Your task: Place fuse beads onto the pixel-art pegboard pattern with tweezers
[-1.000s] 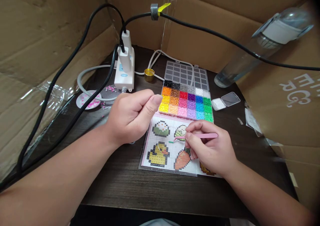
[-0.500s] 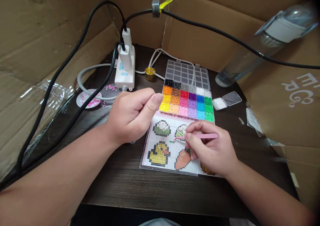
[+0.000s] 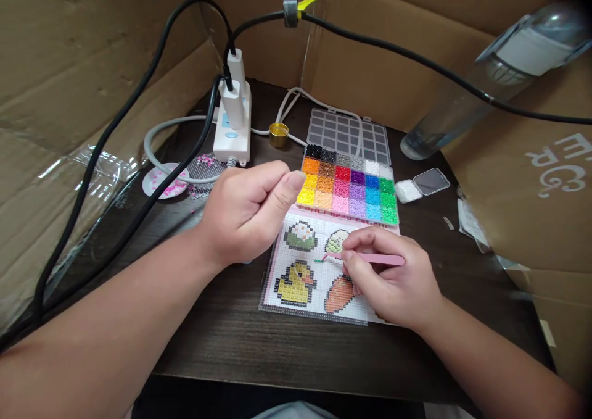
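My right hand (image 3: 400, 277) pinches a pair of pink tweezers (image 3: 386, 259), their bent tip pointing left. Close to that tip lie a few small green beads (image 3: 319, 260) on a clear pegboard (image 3: 314, 315). Under the board is a printed pattern sheet (image 3: 393, 224) with pixel pictures, among them a yellow duck (image 3: 296, 285) and an orange carrot-like shape (image 3: 338, 294). My left hand (image 3: 252, 215) hovers as a closed fist over the board's left side, thumb pressed to the fingers; whatever is inside, if anything, is hidden.
Behind the sheet stands a compartment box of coloured beads (image 3: 349, 187), its lid open. A white power strip (image 3: 231, 144), a gold cup (image 3: 278, 135) and a dish of pink beads (image 3: 152, 181) lie left. A bottle (image 3: 457, 116) leans right. Black cables (image 3: 393, 50) cross above.
The view has shifted slightly. Both hands keep almost the same pose, and the tweezers' tip stays by the green beads.
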A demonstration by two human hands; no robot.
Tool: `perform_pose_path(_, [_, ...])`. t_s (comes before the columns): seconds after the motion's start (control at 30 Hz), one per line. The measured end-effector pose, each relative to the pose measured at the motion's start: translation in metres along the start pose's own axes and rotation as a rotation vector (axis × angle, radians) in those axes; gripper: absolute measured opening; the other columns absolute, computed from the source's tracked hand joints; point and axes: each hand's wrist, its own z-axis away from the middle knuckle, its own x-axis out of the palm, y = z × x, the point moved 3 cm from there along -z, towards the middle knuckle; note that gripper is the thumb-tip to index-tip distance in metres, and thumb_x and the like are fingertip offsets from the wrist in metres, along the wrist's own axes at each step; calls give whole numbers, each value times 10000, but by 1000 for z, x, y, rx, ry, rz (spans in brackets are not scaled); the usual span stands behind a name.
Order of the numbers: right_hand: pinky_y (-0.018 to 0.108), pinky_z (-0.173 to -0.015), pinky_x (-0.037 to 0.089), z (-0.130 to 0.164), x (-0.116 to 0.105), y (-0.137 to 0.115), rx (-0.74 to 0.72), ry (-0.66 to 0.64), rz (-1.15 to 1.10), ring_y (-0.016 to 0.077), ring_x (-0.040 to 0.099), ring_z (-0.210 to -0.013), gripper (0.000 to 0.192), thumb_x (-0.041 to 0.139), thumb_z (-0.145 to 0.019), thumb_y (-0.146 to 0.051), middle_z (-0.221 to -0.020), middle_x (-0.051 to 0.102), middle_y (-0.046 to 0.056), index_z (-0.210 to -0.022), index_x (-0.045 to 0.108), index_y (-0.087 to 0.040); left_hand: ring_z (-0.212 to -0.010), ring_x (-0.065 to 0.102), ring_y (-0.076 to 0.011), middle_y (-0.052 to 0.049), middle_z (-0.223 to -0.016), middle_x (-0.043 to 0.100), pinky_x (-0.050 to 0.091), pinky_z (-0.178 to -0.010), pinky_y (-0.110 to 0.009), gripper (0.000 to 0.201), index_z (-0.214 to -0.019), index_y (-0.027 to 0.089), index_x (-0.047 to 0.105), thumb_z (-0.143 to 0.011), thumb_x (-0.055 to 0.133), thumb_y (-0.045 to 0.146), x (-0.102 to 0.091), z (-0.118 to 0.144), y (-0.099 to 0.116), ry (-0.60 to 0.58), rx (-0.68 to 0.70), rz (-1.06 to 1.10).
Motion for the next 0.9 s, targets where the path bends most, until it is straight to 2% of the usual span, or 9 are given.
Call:
perform_pose_path(0.17, [228,-459,442,2,0,0,-47,-5,17,101,553,-454,113,562,-787,-97,-570,632,-35,-804,599,-203,-445,367,-73,38,-483,397,285,-443,-254,377,-607,185,514,-934,408,338,0,-1,1,-4,6,10])
perform_pose_path(0.37, [225,-422,441,3,-1,1,-11,12,-44,91,533,-407,89,567,-796,-113,-569,626,-31,-803,604,-193,-436,356,-70,42,-476,383,277,-440,-254,363,-608,185,510,-933,416,316,0,-1,1,4,27,6])
perform_pose_path(0.53, [222,-399,460,3,-6,4,35,76,-112,101,559,-409,71,598,-790,-121,-579,638,-18,-807,615,-189,-439,373,-75,39,-477,395,281,-441,-254,361,-607,188,507,-931,419,321,-1,0,0,4,17,5])
perform_pose_path(0.63, [223,-363,459,-1,-18,18,133,226,-193,106,558,-378,61,625,-792,-143,-581,643,-12,-839,621,-182,-424,367,-72,43,-467,390,281,-436,-251,350,-609,188,509,-927,424,308,-2,-1,0,0,26,9])
perform_pose_path(0.73, [225,-343,464,-13,-41,43,217,473,-335,95,527,-345,61,628,-793,-175,-570,628,-22,-850,606,-180,-414,359,-68,47,-461,386,281,-432,-245,339,-610,186,510,-921,427,290,-3,-2,-1,-12,46,5])
perform_pose_path(0.8, [213,-328,449,-24,-57,60,205,632,-445,74,467,-319,94,644,-740,-152,-525,601,-41,-800,577,-179,-410,351,-65,51,-454,377,279,-429,-240,331,-610,184,508,-918,428,276,-3,-3,-1,-13,61,3])
perform_pose_path(0.9, [192,-304,415,-37,-73,83,254,778,-561,61,423,-317,120,642,-657,-129,-487,585,-35,-727,550,-165,-404,349,-59,58,-451,366,273,-418,-231,322,-608,180,502,-914,435,257,-4,-3,-2,-5,93,6])
